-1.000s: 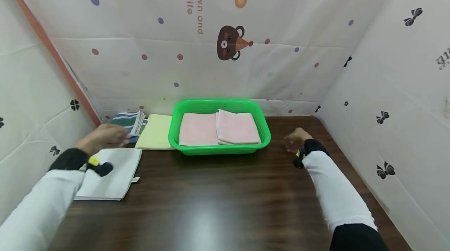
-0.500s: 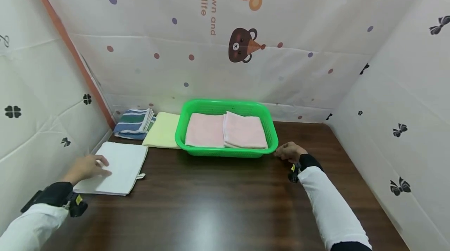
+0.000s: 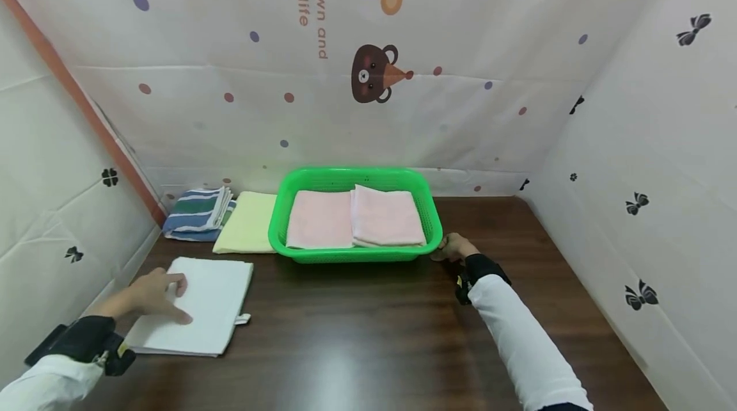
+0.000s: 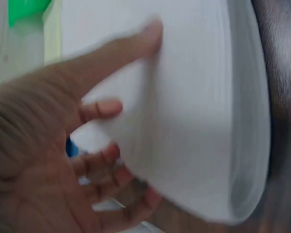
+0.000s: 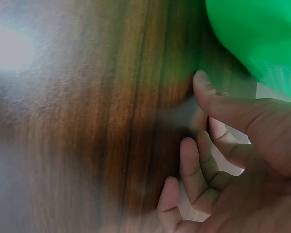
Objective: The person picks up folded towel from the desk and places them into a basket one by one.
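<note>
A folded white cloth (image 3: 215, 289) with a small tag lies on the table at the left. Over its left side is my left hand (image 3: 151, 297), thumb and forefinger spread apart. In the left wrist view the thumb reaches across the white cloth's top, and the other fingers are bent near its edge. My right hand (image 3: 453, 248) rests low by the front right corner of a green plastic basket (image 3: 352, 253). Its fingers are loosely curled with nothing between them in the right wrist view. Two folded pink cloths (image 3: 320, 219) lie side by side in the basket.
Behind the white cloth are a folded blue-and-green striped cloth (image 3: 194, 212) and a folded yellow cloth (image 3: 249, 222), left of the basket. Printed white sheets (image 3: 322, 116) hang at the back and both sides of the dark wooden table (image 3: 345, 328).
My left hand has come down from near the striped cloth to the white cloth's left side. My right hand has moved left, up to the basket's corner. The view has shifted slightly.
</note>
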The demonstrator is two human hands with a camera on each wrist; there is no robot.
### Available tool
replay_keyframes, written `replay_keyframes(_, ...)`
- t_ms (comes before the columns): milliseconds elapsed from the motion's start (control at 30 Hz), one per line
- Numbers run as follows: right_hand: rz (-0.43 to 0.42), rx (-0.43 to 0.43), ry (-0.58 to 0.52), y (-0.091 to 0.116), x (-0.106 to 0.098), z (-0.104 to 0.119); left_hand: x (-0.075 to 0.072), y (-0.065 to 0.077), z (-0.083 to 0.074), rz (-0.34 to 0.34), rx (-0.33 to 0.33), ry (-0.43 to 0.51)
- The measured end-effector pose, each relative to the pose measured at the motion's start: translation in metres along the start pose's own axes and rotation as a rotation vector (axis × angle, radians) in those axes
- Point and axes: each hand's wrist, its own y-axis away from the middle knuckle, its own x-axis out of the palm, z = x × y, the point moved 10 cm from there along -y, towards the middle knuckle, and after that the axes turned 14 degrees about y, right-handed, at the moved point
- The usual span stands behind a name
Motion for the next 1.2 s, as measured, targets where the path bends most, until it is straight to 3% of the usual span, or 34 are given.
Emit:
replay_keyframes(200,-0.046,0.02,-0.012,0.002,-0.003,-0.006,0.025,-0.008,-0.06,0.058,0.187,0.088)
replay_keyframes(333,-0.047,0.002,-0.024,0.003,-0.002,-0.007,0.039,-0.01,-0.095,0.021,0.28,0.139)
replay_keyframes(467,-0.054,0.045,-0.022,0.011,0.0,-0.017,0.057,-0.018,-0.13,-0.033,0.31,0.192)
replay_keyframes(600,-0.093,0.018,0.014,0.016,-0.001,-0.015,0.071,-0.026,-0.159,-0.092,0.284,0.218)
replay_keyframes(833,-0.143,-0.018,0.183,0.024,0.009,0.0,0.084,-0.027,-0.201,-0.184,0.295,0.201)
replay_keyframes(933,-0.198,-0.072,0.166,0.035,0.014,0.011,0.088,-0.025,-0.217,-0.188,0.353,0.279)
replay_keyframes(1067,-0.263,-0.168,0.135,0.06,0.028,0.027,0.092,-0.021,-0.221,-0.16,0.398,0.511)
replay_keyframes(1133,-0.28,-0.197,0.14,0.073,0.039,0.035,0.094,-0.017,-0.215,-0.18,0.344,0.59)
replay_keyframes(1200,-0.291,-0.217,0.146,0.085,0.052,0.045,0.098,-0.013,-0.205,-0.201,0.241,0.623)
